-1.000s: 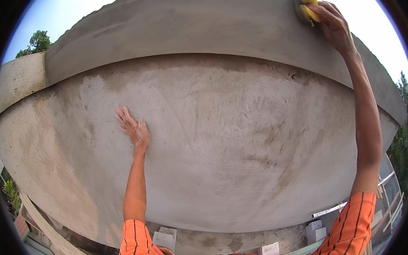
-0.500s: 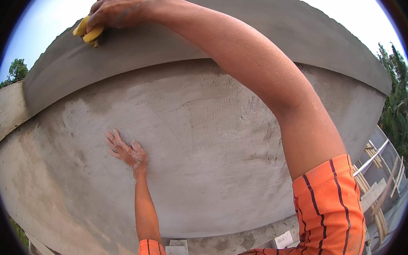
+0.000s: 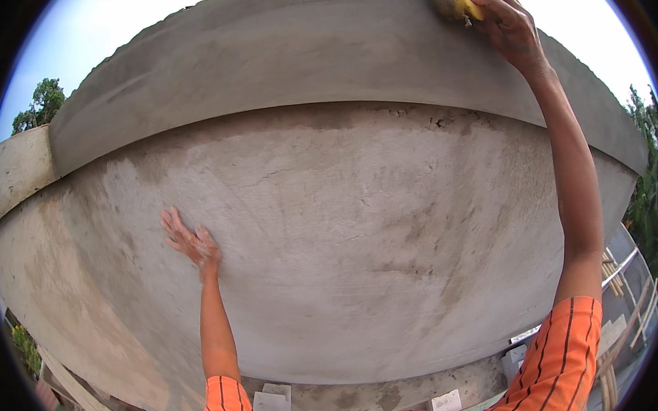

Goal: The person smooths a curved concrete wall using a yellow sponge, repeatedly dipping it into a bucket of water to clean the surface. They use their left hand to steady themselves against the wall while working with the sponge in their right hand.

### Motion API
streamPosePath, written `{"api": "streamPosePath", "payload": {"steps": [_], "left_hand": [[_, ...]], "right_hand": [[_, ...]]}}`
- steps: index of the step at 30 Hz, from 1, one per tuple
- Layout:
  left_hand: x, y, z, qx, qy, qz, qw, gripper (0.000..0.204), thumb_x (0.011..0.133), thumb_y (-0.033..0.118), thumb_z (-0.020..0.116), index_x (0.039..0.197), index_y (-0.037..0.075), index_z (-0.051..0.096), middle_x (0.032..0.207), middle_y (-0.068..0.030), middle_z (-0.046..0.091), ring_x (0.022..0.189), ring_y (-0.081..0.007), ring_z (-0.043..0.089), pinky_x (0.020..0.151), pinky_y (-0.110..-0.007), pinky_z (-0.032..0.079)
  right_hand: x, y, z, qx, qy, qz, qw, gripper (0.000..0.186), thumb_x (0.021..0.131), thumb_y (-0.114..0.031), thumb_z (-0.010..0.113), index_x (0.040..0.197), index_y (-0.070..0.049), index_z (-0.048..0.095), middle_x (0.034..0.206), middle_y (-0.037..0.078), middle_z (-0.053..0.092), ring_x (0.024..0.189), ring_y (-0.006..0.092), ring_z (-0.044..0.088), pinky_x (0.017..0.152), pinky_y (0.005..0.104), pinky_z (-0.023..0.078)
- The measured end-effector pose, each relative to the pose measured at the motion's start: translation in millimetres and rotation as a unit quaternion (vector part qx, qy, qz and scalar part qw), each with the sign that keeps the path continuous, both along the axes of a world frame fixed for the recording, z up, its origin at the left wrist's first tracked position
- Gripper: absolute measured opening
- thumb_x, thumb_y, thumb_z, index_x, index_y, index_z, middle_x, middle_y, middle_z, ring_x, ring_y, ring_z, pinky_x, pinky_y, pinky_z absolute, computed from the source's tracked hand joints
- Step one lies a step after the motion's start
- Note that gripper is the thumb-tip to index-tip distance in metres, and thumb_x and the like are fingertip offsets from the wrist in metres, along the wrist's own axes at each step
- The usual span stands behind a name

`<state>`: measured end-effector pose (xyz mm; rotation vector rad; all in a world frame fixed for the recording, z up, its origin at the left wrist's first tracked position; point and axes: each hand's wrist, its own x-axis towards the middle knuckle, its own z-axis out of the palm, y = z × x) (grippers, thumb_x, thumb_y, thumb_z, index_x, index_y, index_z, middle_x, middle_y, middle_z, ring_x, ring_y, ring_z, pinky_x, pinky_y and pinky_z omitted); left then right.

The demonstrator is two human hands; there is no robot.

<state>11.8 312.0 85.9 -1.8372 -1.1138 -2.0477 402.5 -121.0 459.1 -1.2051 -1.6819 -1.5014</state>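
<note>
My right hand (image 3: 511,27) is raised at the upper right, its fingers closed round a yellow sponge (image 3: 455,1). The sponge is pressed against the smooth, darker grey band (image 3: 286,64) along the top of the wall, close to its upper edge. Lower and to the left, my left hand (image 3: 191,237) lies with fingers spread on the paler plastered wall (image 3: 324,257), holding nothing. Fine cracks and brownish damp patches mark this lower surface. The band juts out a little above it, with a dark line of shadow beneath.
Pale blocks (image 3: 273,401) rest on a concrete ledge (image 3: 381,398) below the wall. Wooden poles and boards (image 3: 621,332) stand at the lower right. A plank (image 3: 84,396) runs along the lower left. Trees (image 3: 44,104) show beyond both ends.
My right hand has swept the sponge along the upper band from the left to the right, and the arm has straightened. My left hand stays spread on the wall; the view has shifted slightly.
</note>
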Motion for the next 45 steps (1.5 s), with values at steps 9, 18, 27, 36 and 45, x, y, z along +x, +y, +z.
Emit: {"api": "streamPosePath", "payload": {"steps": [9, 18, 27, 36, 45], "left_hand": [[-5.0, 6.1, -2.2, 0.006, -0.005, -0.014, 1.000, 0.070, 0.093, 0.045, 0.039, 0.153, 0.012, 0.025, 0.162, -0.0143, 0.016, 0.150, -0.0362, 0.006, 0.112, -0.068, -0.001], [-3.2, -0.7, -0.2, 0.013, 0.007, -0.024, 1.000, 0.065, 0.096, 0.039, 0.036, 0.154, 0.013, 0.019, 0.161, -0.0150, 0.016, 0.149, -0.0375, 0.006, 0.112, -0.067, -0.003], [-271.5, 92.1, 17.9, 0.041, -0.070, 0.200, 0.976, 0.065, 0.098, 0.053, 0.037, 0.151, 0.016, 0.027, 0.160, -0.0125, 0.021, 0.148, -0.0374, 0.013, 0.113, -0.068, 0.005], [-537.4, 137.2, 109.9, 0.190, 0.012, 0.513, 0.837, 0.063, 0.097, 0.050, 0.043, 0.153, 0.028, 0.025, 0.160, -0.0082, 0.023, 0.147, -0.0299, 0.021, 0.110, -0.071, 0.013], [-566.4, 149.7, 107.8, 0.195, 0.037, 0.560, 0.804, 0.066, 0.098, 0.049, 0.043, 0.155, 0.030, 0.017, 0.162, -0.0003, 0.018, 0.148, -0.0305, 0.020, 0.102, -0.077, 0.019]], "right_hand": [[88.9, -104.8, -72.1, 0.325, 0.163, -0.374, 0.853, 0.037, 0.096, -0.021, 0.059, 0.133, -0.021, 0.059, 0.131, 0.003, 0.060, 0.122, 0.0232, 0.055, 0.101, 0.0400, 0.045], [-105.1, 83.4, -35.0, 0.175, 0.025, -0.118, 0.977, 0.041, 0.089, -0.007, 0.059, 0.126, -0.026, 0.064, 0.123, 0.000, 0.065, 0.111, 0.0225, 0.061, 0.099, 0.0367, 0.048], [-145.2, 116.7, -57.6, 0.165, 0.025, -0.206, 0.964, 0.033, 0.091, -0.017, 0.064, 0.121, -0.028, 0.066, 0.117, -0.003, 0.067, 0.110, 0.0203, 0.061, 0.094, 0.0374, 0.051], [-222.7, 194.2, -54.2, 0.163, -0.058, -0.235, 0.957, 0.034, 0.086, -0.021, 0.070, 0.120, -0.026, 0.066, 0.114, -0.004, 0.067, 0.107, 0.0192, 0.063, 0.090, 0.0371, 0.052], [-265.2, 198.1, -36.7, 0.166, 0.025, -0.162, 0.973, 0.020, 0.087, -0.013, 0.062, 0.105, -0.018, 0.069, 0.105, 0.003, 0.069, 0.101, 0.0236, 0.065, 0.084, 0.0395, 0.053]]}}
